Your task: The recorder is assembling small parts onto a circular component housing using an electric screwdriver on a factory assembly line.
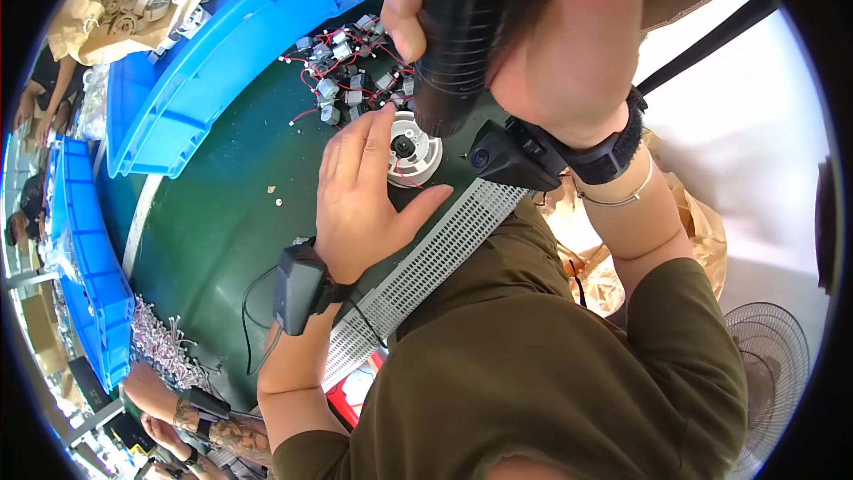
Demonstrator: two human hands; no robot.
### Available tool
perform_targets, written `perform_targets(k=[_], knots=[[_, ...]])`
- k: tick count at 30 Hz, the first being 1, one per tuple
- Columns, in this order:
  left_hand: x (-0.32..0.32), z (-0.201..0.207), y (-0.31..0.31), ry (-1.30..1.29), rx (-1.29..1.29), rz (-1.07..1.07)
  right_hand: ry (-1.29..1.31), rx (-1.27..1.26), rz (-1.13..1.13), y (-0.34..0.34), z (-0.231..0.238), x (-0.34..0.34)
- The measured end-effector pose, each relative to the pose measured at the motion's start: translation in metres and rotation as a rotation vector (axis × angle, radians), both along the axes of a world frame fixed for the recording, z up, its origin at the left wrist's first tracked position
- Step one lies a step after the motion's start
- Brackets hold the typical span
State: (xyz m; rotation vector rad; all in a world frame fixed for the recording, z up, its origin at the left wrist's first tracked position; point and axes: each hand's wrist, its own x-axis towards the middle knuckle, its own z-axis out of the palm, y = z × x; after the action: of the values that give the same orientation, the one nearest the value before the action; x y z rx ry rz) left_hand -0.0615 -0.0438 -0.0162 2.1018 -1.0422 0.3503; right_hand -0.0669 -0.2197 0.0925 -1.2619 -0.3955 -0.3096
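My right hand (551, 36) grips a black ribbed power screwdriver (458, 44) held upright, its lower end just over a round white plastic part (416, 153) on the dark green bench (222, 213). My left hand (360, 191) lies flat beside that part, fingers resting on its left rim and thumb stretched below it. Behind the part sits a heap of small grey motors with red and black wires (351, 71). Both wrists carry black strapped devices.
A large blue tray (240, 44) lies at the back left, another blue tray (89, 258) at the left edge with a pile of small metal pieces (160, 347) near it. A perforated grey strip (426, 267) runs along the bench edge. Another person's tattooed forearm (204, 422) is lower left; a fan (773, 373) stands lower right.
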Motion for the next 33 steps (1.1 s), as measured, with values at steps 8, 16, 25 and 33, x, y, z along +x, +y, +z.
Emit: perform_targets(k=[8,16,25,33], knots=[[0.006,-0.016,-0.001,-0.006,-0.140,-0.014,-0.043,0.008,0.048,0.000,-0.009,0.006],[0.006,-0.020,0.002,-0.136,-0.070,0.017,0.063,0.142,0.209,-0.002,-0.028,0.028],[0.006,-0.021,0.001,-0.115,-0.083,0.008,0.215,0.865,0.525,0.012,-0.022,0.013],[0.008,-0.019,0.001,-0.117,-0.091,0.001,-0.259,-0.198,-0.215,0.017,-0.009,0.014]])
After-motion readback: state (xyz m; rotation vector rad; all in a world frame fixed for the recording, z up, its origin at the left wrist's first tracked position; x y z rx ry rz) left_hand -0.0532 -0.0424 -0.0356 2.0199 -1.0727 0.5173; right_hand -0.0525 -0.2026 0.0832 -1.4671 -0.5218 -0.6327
